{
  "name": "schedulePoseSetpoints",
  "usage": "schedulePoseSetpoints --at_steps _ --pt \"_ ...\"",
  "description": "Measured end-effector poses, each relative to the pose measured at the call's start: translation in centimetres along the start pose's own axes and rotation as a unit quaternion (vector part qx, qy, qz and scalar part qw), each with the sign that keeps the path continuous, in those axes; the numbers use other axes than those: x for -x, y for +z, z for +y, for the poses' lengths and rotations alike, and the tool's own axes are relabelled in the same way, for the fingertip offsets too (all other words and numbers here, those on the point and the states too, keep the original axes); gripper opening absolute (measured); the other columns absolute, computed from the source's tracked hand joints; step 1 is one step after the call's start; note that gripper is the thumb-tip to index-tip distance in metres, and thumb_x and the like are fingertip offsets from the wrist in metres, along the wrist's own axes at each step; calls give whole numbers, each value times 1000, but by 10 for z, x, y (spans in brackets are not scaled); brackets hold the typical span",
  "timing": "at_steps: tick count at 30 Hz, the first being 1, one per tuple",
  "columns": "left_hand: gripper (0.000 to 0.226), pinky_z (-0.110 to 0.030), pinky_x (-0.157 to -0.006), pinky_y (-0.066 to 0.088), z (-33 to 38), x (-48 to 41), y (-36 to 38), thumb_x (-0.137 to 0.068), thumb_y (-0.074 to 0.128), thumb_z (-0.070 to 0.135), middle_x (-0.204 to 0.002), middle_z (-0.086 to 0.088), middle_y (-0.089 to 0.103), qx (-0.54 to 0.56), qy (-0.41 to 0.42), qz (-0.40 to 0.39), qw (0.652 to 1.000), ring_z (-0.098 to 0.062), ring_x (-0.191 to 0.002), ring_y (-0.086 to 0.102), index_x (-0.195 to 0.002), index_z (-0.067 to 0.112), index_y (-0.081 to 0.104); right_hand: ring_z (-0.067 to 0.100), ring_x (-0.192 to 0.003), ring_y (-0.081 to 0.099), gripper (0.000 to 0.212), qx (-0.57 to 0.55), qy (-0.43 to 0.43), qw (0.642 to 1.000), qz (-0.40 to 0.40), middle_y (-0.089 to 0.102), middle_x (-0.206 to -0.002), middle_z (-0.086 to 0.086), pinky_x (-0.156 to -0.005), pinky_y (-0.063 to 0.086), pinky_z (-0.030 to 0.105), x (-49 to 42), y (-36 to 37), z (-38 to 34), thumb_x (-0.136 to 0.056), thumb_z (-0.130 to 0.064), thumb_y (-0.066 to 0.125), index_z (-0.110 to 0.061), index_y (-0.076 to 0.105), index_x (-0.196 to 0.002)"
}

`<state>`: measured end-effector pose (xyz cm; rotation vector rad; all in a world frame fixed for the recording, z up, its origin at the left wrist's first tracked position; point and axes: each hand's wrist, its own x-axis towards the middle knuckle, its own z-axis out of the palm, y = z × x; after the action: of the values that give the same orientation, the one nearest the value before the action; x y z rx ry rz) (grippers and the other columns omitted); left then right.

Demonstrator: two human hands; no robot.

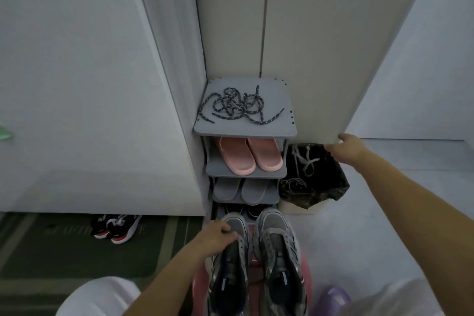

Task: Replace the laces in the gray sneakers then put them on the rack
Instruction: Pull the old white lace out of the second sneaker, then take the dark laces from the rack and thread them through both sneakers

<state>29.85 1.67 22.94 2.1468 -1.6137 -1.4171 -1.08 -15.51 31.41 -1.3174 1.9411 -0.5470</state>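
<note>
Two gray sneakers (278, 238) are standing side by side nearest. One rack (246, 128) is holding two pink slippers (237, 155), two gray slippers (252, 190) and one tangle of dark laces (238, 105) (strands too knotted to count). Two black-and-red sneakers (118, 227) are lying left; one black-lined bin (324, 182) is sitting right.

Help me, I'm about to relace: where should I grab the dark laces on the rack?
Pinch the free tip trailing clear of the tangle at the right, from above; the dark laces lie flat on the rack's top shelf, nearest the right hand.
</note>
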Motion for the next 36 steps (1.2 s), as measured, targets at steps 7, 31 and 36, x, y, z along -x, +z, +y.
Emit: schedulePoseSetpoints --at_steps 7,31,36 --pt "21 -22 -67 40 19 5 -17 -94 52 34 -93 -4 55 6 29 -11 1000 -11 -74 52 -103 15 57 31 -111 57 44 50 -111 991 54 59 -124 14 -94 43 33 39 6 -47 -90 -24 59 -7 51 -130" --pt "22 -25 -69 39 204 4 -183 -94 51 19 -85 -3 57 -27 264 229 937 -21 -82 56 -116 17 58 22 -83 60 14 74 -400 914 -9 66 -87 9 -64 41 26 75 17 -203 -91 -16 57 -7 66 -98" --pt "22 -37 -75 53 229 -13 -203 -95 50 23 -91 -12 69 -12 224 276 934 -27 -80 64 -87 8 64 23 -85 64 7 3 -379 924 43 68 -87 7 -80 53 37 82 -30 -202 -93 -18 54 -15 61 -91"
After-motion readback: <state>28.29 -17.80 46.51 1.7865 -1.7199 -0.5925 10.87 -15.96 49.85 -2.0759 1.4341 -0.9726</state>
